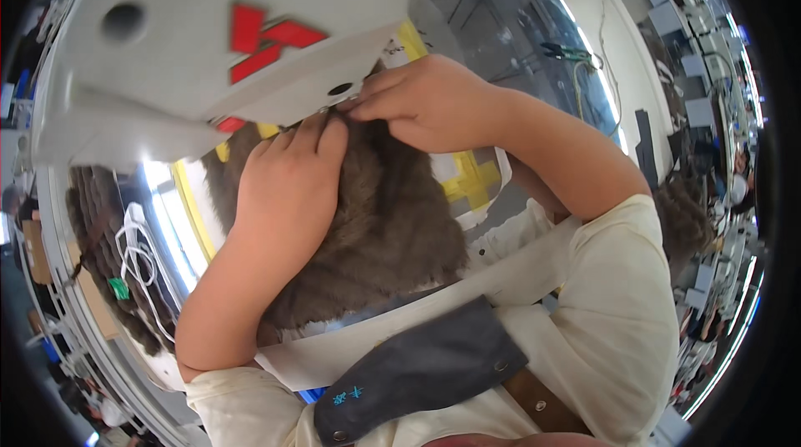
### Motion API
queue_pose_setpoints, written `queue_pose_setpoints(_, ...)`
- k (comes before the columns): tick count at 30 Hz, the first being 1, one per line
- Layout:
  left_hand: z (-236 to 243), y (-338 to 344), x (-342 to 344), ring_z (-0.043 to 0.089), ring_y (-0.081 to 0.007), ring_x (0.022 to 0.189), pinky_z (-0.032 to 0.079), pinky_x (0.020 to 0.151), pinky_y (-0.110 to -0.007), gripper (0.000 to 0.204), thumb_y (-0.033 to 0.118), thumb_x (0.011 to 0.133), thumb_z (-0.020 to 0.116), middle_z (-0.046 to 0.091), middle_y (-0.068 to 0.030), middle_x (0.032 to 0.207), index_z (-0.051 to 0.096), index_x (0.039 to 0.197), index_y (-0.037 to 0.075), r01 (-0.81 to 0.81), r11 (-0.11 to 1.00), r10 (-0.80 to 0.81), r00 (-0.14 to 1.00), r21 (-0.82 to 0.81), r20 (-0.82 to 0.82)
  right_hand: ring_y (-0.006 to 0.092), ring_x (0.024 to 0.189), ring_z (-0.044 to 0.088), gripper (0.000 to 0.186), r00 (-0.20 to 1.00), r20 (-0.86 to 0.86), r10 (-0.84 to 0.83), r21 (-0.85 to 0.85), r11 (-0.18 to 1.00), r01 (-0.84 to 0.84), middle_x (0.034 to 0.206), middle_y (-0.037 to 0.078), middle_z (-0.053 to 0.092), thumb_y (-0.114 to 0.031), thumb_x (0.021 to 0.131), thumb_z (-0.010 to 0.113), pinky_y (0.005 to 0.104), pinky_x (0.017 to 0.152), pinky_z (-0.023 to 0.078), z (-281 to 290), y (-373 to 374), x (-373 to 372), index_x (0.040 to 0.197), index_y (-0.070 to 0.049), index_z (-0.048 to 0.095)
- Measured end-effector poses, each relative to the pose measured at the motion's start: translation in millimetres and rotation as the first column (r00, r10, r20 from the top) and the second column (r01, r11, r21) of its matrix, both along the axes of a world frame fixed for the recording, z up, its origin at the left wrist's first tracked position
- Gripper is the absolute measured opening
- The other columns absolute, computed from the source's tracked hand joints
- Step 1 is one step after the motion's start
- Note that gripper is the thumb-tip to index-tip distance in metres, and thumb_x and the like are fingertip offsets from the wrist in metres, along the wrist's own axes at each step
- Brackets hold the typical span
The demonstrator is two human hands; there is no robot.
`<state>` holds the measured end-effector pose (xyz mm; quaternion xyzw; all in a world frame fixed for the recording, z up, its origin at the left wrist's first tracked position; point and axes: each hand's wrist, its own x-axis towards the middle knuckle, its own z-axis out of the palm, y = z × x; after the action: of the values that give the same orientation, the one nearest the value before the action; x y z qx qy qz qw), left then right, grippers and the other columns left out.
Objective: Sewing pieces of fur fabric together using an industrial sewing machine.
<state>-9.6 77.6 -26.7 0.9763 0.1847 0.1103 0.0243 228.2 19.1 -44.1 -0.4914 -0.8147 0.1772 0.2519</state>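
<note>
A brown fur piece (392, 222) lies under both my hands and hangs toward my lap. Its far edge meets the underside of a white sewing machine head (183, 55) with red marks. My left hand (292, 172) is closed on the fur, fingers bent and close together at that far edge. From the right, my right hand (434, 105) pinches the same edge with thumb and fingers, close to the left fingertips. The machine head and my fingers hide the needle area and the exact spot they grip.
Yellow tape (471, 180) marks the white work surface around the fur. On the left lie a white cable (138, 255) and quilted dark fur (92, 197). At the upper right, a dark tool (571, 52) rests near the table's edge. Another fur bundle (688, 213) is at the right.
</note>
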Motion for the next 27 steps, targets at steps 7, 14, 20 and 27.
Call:
queue_pose_setpoints(7, 9, 0, 2, 0.069, -0.0339, 0.094, 0.055, 0.079, -0.044, 0.027, 0.004, 0.088, 0.055, 0.068, -0.0167, 0.108, 0.061, 0.114, 0.003, -0.023, 0.999, 0.019, 0.996, -0.039, -0.086, 0.0303, 0.108, 0.068, 0.034, 0.998, 0.055, 0.011, -0.006, 1.0, -0.01, 0.122, 0.007, 0.072, -0.006, 0.085, 0.054, 0.0423, 0.092, 0.056, -2, -2, -2, 0.112, -0.006, 0.075)
queue_pose_setpoints(14, 11, -2, 6, 0.069, -0.0367, 0.092, 0.055, 0.078, -0.046, 0.023, 0.005, 0.089, 0.053, 0.069, -0.0175, 0.112, 0.06, 0.111, 0.003, -0.07, 0.997, 0.064, 0.986, -0.035, -0.155, 0.0316, 0.103, 0.069, 0.031, 0.997, 0.083, -0.009, 0.053, 0.999, 0.004, 0.121, 0.007, 0.073, -0.003, 0.084, 0.061, 0.0435, 0.086, 0.057, -8, -3, -5, 0.112, -0.008, 0.075)
queue_pose_setpoints(20, 12, -1, 5, 0.07, -0.0368, 0.099, 0.056, 0.081, -0.045, 0.024, 0.005, 0.089, 0.053, 0.065, -0.021, 0.132, 0.059, 0.112, 0.002, -0.013, 0.999, 0.008, 0.993, -0.044, -0.122, 0.0325, 0.101, 0.069, 0.029, 0.994, 0.112, -0.016, -0.007, 1.0, 0.017, 0.118, 0.007, 0.073, -0.003, 0.083, 0.06, 0.0436, 0.085, 0.057, -4, -2, -9, 0.108, -0.007, 0.075)
queue_pose_setpoints(27, 21, -9, 2, 0.07, -0.036, 0.099, 0.056, 0.082, -0.044, 0.027, 0.003, 0.086, 0.056, 0.065, -0.0204, 0.133, 0.06, 0.113, 0.001, 0.007, 0.997, -0.02, 0.987, -0.082, -0.161, 0.0325, 0.097, 0.069, 0.026, 0.991, 0.134, 0.001, -0.03, 1.0, 0.003, 0.114, 0.006, 0.074, -0.005, 0.083, 0.06, 0.0439, 0.083, 0.057, 1, -7, -12, 0.104, -0.008, 0.075)
